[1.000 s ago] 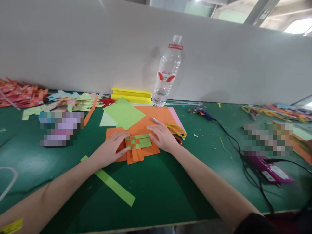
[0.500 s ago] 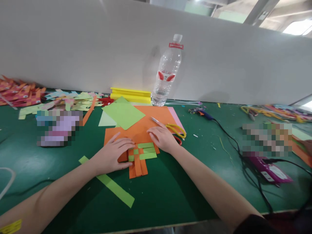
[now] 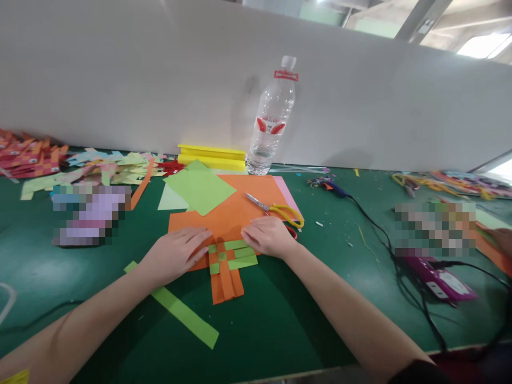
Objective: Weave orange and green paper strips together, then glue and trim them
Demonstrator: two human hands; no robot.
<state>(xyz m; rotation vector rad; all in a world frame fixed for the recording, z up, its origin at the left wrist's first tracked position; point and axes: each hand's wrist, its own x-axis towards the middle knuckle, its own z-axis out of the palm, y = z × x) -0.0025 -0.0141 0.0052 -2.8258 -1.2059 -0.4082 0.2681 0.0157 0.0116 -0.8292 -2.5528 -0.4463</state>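
Observation:
A small piece of woven orange and green paper strips [image 3: 222, 257] lies in front of me, its top over the orange sheets and its loose orange ends pointing towards me. My left hand [image 3: 178, 255] is at its upper left edge, fingers drawn together on the paper. At its upper right, my right hand [image 3: 269, 237] has curled fingers pressed together on the ends of the green strips. Scissors [image 3: 286, 210] with yellow and red handles lie just beyond my right hand. A loose green strip [image 3: 186, 316] passes under my left forearm.
Orange sheets [image 3: 256, 186] and a green square [image 3: 200, 188] lie behind the weave. A water bottle [image 3: 272, 125] stands by the wall. A glue gun [image 3: 334, 188] and a purple power strip [image 3: 438, 274] with cords lie right. Paper scraps [image 3: 116, 168] heap up left.
The fingers of my left hand were spread and have come together at the weave's edge. My right fingers have curled more, and the weave sits slightly nearer to me.

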